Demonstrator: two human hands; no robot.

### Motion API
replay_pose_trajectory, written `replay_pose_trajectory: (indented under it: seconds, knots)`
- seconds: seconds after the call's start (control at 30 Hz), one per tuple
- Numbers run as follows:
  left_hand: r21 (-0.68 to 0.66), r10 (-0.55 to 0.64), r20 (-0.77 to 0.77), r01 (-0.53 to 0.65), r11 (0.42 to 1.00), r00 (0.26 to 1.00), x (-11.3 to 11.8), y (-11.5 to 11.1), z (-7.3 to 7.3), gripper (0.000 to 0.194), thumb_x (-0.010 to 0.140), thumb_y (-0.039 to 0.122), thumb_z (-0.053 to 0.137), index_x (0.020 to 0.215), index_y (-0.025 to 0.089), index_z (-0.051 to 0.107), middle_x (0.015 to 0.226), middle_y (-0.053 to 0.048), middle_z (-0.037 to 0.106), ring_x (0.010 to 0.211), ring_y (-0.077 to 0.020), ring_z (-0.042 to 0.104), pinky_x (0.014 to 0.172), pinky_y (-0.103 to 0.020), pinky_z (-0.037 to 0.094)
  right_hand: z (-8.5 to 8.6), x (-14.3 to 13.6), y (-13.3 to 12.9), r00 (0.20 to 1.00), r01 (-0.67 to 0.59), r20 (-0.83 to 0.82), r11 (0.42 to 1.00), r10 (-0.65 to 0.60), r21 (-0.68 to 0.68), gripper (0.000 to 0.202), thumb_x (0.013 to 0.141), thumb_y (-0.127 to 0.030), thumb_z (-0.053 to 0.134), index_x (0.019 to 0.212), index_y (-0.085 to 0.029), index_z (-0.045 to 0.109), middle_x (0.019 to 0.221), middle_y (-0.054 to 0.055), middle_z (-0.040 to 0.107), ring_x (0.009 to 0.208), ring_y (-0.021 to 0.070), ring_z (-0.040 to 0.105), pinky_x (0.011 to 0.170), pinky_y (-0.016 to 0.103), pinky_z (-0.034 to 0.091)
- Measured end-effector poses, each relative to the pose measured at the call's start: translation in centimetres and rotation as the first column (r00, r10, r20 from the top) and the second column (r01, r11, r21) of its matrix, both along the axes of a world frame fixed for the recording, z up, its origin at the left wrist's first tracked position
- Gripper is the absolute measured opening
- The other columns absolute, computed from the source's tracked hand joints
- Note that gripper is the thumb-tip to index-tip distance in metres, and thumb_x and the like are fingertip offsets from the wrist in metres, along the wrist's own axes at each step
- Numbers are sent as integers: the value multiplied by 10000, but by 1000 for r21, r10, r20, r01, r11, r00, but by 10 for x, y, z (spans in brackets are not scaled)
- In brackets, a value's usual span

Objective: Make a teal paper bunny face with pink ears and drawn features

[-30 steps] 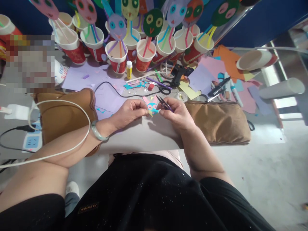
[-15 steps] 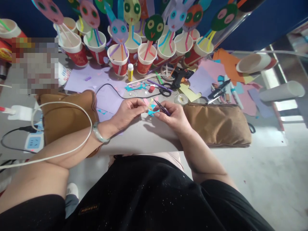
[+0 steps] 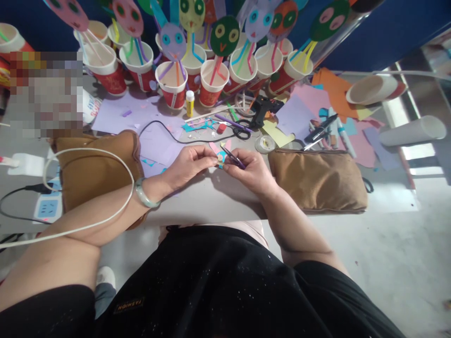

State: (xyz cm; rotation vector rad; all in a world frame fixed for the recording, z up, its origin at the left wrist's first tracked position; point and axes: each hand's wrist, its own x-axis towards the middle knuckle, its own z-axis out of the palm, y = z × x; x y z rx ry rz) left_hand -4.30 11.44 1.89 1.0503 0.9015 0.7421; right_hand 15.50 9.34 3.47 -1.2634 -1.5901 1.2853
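My left hand (image 3: 193,164) pinches the left side of a small paper cut-out (image 3: 221,156) with light blue and pink parts, just above the table's front edge. Its fingertips cover part of the paper. A jade-like bangle (image 3: 147,195) circles that wrist. My right hand (image 3: 251,170) is closed around a slim, pointed, dark purple tool (image 3: 234,157), whose exact kind I cannot make out. The tool's tip points up and left over the paper, and the right thumb sits at the paper's right edge. Black-handled scissors (image 3: 241,133) lie just beyond the hands.
Paper cups (image 3: 171,84) holding straws and paper faces line the back. A glue stick (image 3: 190,103), a glue gun (image 3: 262,111) and a tape roll (image 3: 264,144) stand or lie midway. Brown cushions (image 3: 319,180) flank the hands. A white cable (image 3: 132,171) loops over the left forearm.
The paper between my hands has turned, and more of its pink part shows above the fingers. My right hand and its tool have shifted slightly left, closer to my left hand.
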Motion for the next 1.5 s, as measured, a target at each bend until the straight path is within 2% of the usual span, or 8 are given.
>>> replay_pose_trajectory:
  seconds: [0.27, 0.53, 0.8, 1.07, 1.27, 1.5]
  knots:
    - [115, -29, -55, 35, 993, 998, 1, 1, 5, 121, 728, 256, 760, 696, 181, 671, 589, 44, 569, 604, -98, 514, 569, -239, 405, -1, 0, 0, 999, -28, -20, 1000, 28, 5, 205, 767, -344, 693, 709, -193, 565, 615, -55, 469, 577, 77, 341, 558, 248, 267]
    - [50, -11, 4, 11, 999, 1000, 2, -1, 3, 118, 729, 258, 765, 698, 178, 684, 574, 57, 556, 558, -74, 472, 538, -230, 381, -1, 0, 1, 996, -70, -58, 997, 68, -18, 228, 782, -378, 711, 729, -195, 585, 620, -56, 476, 571, 77, 340, 555, 254, 272]
    - [24, -2, 7, 2, 1000, 1000, 3, -1, 3, 138, 706, 264, 785, 692, 193, 668, 532, 66, 533, 515, -70, 449, 496, -221, 371, 0, 0, 1, 997, -58, -60, 996, 54, -72, 277, 766, -413, 738, 719, -195, 574, 618, -54, 471, 577, 78, 334, 550, 247, 264]
    - [109, -2, -33, 5, 994, 999, 3, -2, 6, 123, 715, 234, 768, 672, 194, 659, 608, 37, 587, 588, -90, 511, 540, -231, 409, 0, 1, 0, 994, -15, -107, 997, 6, -79, 276, 729, -406, 771, 813, -191, 621, 629, -64, 479, 568, 77, 339, 547, 251, 267]
    - [165, 2, -59, 8, 986, 998, 3, -2, 0, 140, 708, 274, 773, 698, 182, 667, 665, 25, 635, 621, -93, 524, 596, -235, 443, 1, 0, 0, 997, -15, -70, 999, 11, -47, 235, 742, -375, 724, 726, -195, 574, 625, -53, 483, 584, 82, 344, 553, 253, 269]
    - [189, 16, -78, -1, 982, 997, 3, -3, 0, 147, 712, 294, 759, 700, 181, 666, 679, 18, 627, 629, -98, 512, 571, -231, 426, 1, -1, -1, 999, -9, -45, 999, 7, -47, 207, 751, -336, 695, 710, -200, 543, 624, -55, 458, 593, 82, 338, 563, 255, 267]
